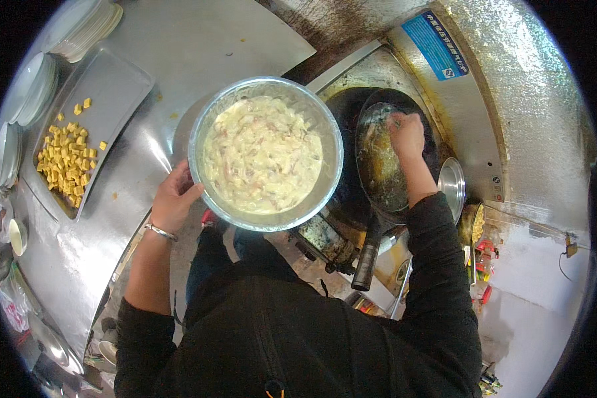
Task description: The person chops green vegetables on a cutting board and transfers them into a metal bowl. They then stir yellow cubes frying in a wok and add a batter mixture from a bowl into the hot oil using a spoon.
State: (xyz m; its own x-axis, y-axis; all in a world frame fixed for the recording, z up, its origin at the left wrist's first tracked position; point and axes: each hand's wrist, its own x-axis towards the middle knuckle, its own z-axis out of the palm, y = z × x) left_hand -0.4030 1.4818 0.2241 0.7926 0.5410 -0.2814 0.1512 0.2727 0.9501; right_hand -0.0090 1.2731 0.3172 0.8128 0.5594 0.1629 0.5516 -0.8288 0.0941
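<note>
My left hand (175, 193) grips the near left rim of a round metal bowl (331, 159), thumb over the edge and fingers outside. The bowl is filled with strips, probably meat, in a pale yellow batter (263, 154). Whether the counter bears any of its weight cannot be told. To the right, a wok (375, 166) containing shiny oil sits over the stove, its dark handle (366, 263) pointing toward me. Above the wok's far right part is my right hand (408, 133), fingers bunched together. Anything pinched between those fingertips is too blurred to make out.
A metal tray (117, 74) with yellow cubes (69, 159) lies on the steel counter (199, 35). Stacked plates (87, 30) line the counter's far left. Right of the wok stand a metal basin (451, 184), a container of yellowish pieces (476, 224) and several bottles (486, 256).
</note>
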